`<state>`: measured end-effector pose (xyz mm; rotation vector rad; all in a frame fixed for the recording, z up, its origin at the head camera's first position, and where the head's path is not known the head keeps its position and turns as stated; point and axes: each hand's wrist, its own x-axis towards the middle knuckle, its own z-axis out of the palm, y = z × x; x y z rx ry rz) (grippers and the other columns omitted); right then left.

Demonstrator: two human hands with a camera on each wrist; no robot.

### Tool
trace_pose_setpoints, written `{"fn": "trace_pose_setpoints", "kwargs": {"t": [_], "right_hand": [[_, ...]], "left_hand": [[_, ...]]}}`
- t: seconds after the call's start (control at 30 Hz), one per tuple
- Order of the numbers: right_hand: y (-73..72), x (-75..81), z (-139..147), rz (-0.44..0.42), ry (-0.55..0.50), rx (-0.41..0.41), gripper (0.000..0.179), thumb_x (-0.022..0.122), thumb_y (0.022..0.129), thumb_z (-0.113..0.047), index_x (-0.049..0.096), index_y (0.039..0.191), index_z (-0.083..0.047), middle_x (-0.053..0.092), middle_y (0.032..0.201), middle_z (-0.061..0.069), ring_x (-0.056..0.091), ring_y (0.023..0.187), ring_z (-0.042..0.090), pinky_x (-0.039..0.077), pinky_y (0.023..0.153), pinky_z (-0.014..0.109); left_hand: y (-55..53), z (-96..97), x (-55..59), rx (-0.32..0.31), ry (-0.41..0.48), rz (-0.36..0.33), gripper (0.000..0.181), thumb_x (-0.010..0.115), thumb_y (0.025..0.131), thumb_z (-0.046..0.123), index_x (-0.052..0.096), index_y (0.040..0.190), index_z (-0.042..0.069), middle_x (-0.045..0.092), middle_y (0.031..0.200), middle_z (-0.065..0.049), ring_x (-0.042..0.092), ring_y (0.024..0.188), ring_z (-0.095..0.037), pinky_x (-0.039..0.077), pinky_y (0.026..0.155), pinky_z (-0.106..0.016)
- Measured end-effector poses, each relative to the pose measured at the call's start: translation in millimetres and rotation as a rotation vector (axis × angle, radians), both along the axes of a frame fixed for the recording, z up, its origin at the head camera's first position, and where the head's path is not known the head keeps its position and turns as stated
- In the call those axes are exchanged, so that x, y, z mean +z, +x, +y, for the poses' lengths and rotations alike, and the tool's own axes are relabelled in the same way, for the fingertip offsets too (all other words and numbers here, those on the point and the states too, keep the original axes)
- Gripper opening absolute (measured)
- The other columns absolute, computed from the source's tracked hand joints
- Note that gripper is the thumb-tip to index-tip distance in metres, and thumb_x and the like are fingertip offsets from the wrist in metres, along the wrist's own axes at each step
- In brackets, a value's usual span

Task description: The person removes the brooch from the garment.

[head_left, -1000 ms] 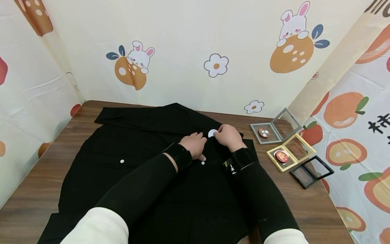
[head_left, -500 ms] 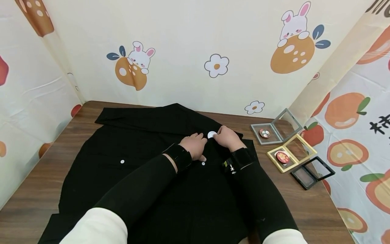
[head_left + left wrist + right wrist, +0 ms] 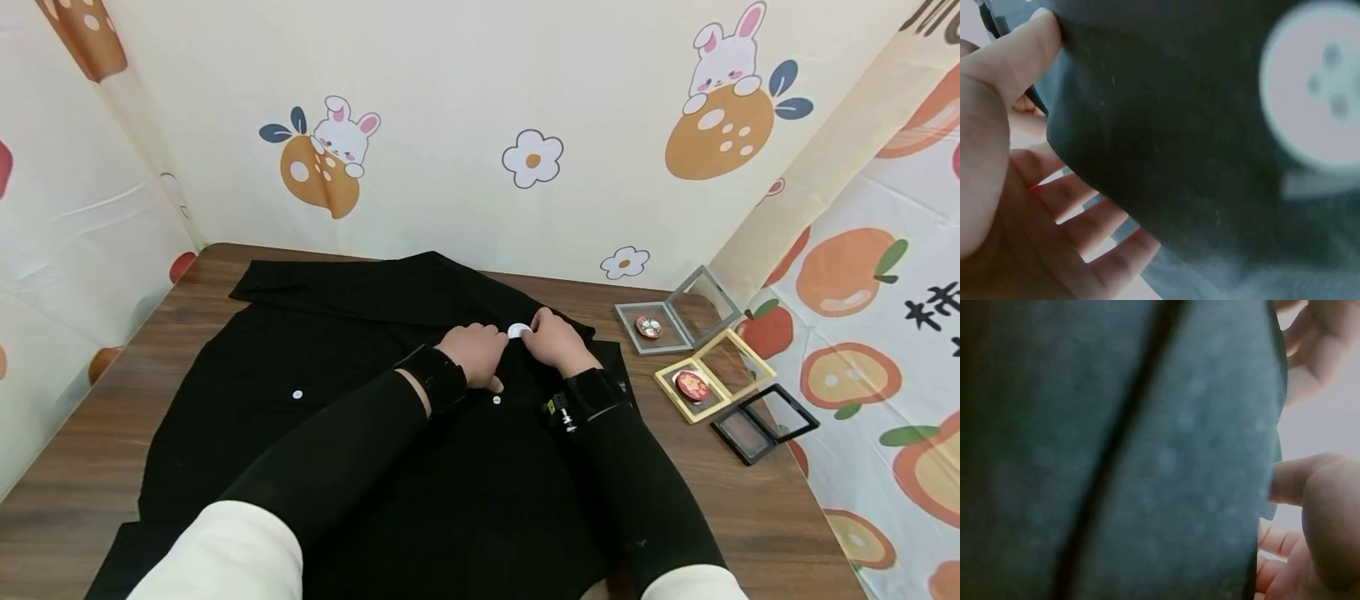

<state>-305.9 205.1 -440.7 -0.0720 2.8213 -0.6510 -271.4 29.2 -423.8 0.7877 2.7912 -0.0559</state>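
A black button-up shirt (image 3: 360, 333) lies spread over the table. In the head view my right hand (image 3: 557, 343) pinches a round white disc (image 3: 517, 331), like a badge, at its edge, close over the shirt's upper right part. My left hand (image 3: 474, 354) rests on the shirt beside it, fingers mostly straight and fingertips near the disc. The left wrist view has spread fingers (image 3: 1107, 244) reaching the black cloth and a large blurred white button (image 3: 1316, 84) close up. In the right wrist view the thumb (image 3: 1297, 479) meets the cloth edge; the disc is hidden there.
At the right stand three open cases: a grey one (image 3: 628, 313) and a yellow one (image 3: 678, 408), each with a round badge inside, and a black one (image 3: 742, 450). The brown table (image 3: 780, 533) backs onto a printed curtain (image 3: 450, 183).
Both hands stay at nearly the same place. The left fingertips have drawn a little nearer to the white disc, which shows a slimmer face now. The head view has shifted slightly.
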Motion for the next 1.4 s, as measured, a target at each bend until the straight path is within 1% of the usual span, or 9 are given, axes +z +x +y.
{"fn": "trace_pose_setpoints", "kwargs": {"t": [0.07,0.2,0.33,0.43,0.53,0.67,1.0,1.2,1.4], "right_hand": [[1.0,0.7,0.5,0.001,-0.003,0.005,0.025,0.052,0.108,-0.03,0.051,0.111,-0.005,0.057,0.096,0.013,0.056,0.08,0.03,0.041,0.072,0.039],[2.4,2.0,1.0,0.006,-0.006,0.016,0.025,0.053,0.109,-0.03,0.051,0.113,-0.006,0.056,0.094,0.013,0.054,0.079,0.03,0.04,0.071,0.04],[2.5,1.9,0.0,0.004,-0.007,0.019,0.024,0.053,0.109,-0.03,0.051,0.114,-0.007,0.055,0.094,0.013,0.054,0.078,0.03,0.04,0.071,0.04],[2.0,0.8,0.0,-0.005,-0.011,0.009,0.024,0.053,0.109,-0.031,0.05,0.114,-0.007,0.055,0.095,0.013,0.054,0.079,0.031,0.04,0.071,0.04],[1.0,-0.8,0.7,0.002,-0.009,0.005,0.024,0.053,0.109,-0.031,0.051,0.114,-0.007,0.056,0.097,0.013,0.055,0.081,0.031,0.04,0.072,0.04],[-0.8,-2.1,0.7,0.011,-0.004,0.019,0.024,0.053,0.109,-0.031,0.052,0.114,-0.008,0.056,0.097,0.014,0.055,0.081,0.031,0.04,0.073,0.041],[1.4,-0.4,1.4,-0.019,-0.019,0.012,0.024,0.051,0.11,-0.031,0.049,0.118,-0.009,0.055,0.105,0.015,0.054,0.086,0.033,0.039,0.077,0.044],[5.2,1.0,0.6,-0.027,-0.05,-0.002,0.024,0.05,0.11,-0.029,0.05,0.119,-0.006,0.055,0.109,0.016,0.055,0.089,0.034,0.041,0.078,0.045],[7.9,-0.2,1.5,0.001,-0.046,0.027,0.027,0.052,0.109,-0.025,0.051,0.126,-0.003,0.056,0.123,0.019,0.056,0.097,0.035,0.044,0.084,0.046]], "left_hand": [[-4.1,0.5,-0.1,-0.001,0.019,0.015,0.068,0.075,0.092,0.053,0.056,0.143,0.011,0.06,0.134,-0.007,0.06,0.119,-0.025,0.052,0.096,-0.042],[-7.2,0.9,3.3,-0.003,0.035,0.07,0.065,0.069,0.097,0.052,0.053,0.146,0.012,0.056,0.136,-0.007,0.056,0.122,-0.024,0.051,0.097,-0.042],[-6.2,1.5,3.2,0.005,-0.051,0.134,0.068,0.064,0.098,0.056,0.05,0.15,0.015,0.045,0.149,-0.008,0.043,0.136,-0.026,0.041,0.109,-0.043],[-8.7,3.9,-1.1,0.015,-0.109,0.142,0.072,0.061,0.098,0.06,0.046,0.154,0.017,0.037,0.159,-0.009,0.033,0.145,-0.029,0.031,0.117,-0.046],[-12.2,6.5,-5.6,0.005,-0.131,0.156,0.074,0.058,0.098,0.063,0.045,0.156,0.019,0.039,0.159,-0.008,0.033,0.145,-0.029,0.026,0.119,-0.049],[-15.5,8.2,-8.4,-0.017,-0.148,0.18,0.073,0.057,0.099,0.063,0.044,0.157,0.02,0.044,0.156,-0.006,0.037,0.141,-0.028,0.027,0.116,-0.05],[-14.4,7.3,-1.3,0.001,-0.037,-0.011,0.071,0.055,0.105,0.051,0.031,0.164,0.021,0.029,0.168,-0.006,0.029,0.152,-0.028,0.029,0.121,-0.044],[-17.3,7.6,-4.8,0.048,0.0,-0.062,0.07,0.058,0.104,0.05,0.031,0.164,0.024,0.026,0.169,-0.005,0.025,0.154,-0.028,0.029,0.12,-0.046],[-21.1,8.1,-12.1,0.069,0.027,-0.082,0.071,0.059,0.104,0.049,0.03,0.164,0.025,0.024,0.17,-0.005,0.024,0.154,-0.029,0.027,0.121,-0.047]]}}
